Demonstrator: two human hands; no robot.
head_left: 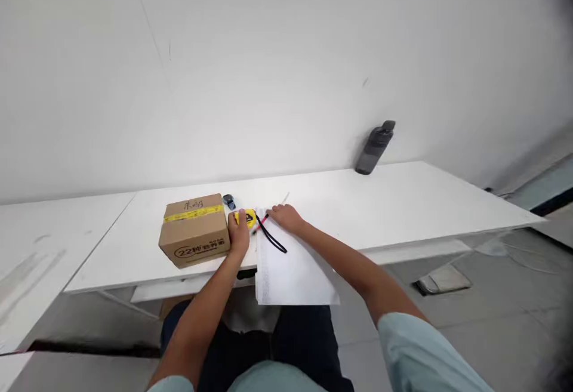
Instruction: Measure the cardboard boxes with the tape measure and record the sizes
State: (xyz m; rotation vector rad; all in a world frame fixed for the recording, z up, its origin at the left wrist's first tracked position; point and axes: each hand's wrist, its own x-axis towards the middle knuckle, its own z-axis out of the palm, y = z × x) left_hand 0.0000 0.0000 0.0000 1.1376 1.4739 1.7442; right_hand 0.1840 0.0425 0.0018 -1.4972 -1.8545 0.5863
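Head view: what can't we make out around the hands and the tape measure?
- Yellow tape measure: half covered by the left hand; grip unclear.
- Right hand: whether its fingertips hold the pink item, too small to tell.
- Small blue object behind the cardboard box: too small to identify.
- White sheet: overhangs the table edge.

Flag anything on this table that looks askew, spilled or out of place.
The white paper sheets hang well past the table's front edge, over the person's lap. The dark bottle stands tilted against the wall. Nothing looks spilled or damaged; the cardboard box sits flat.
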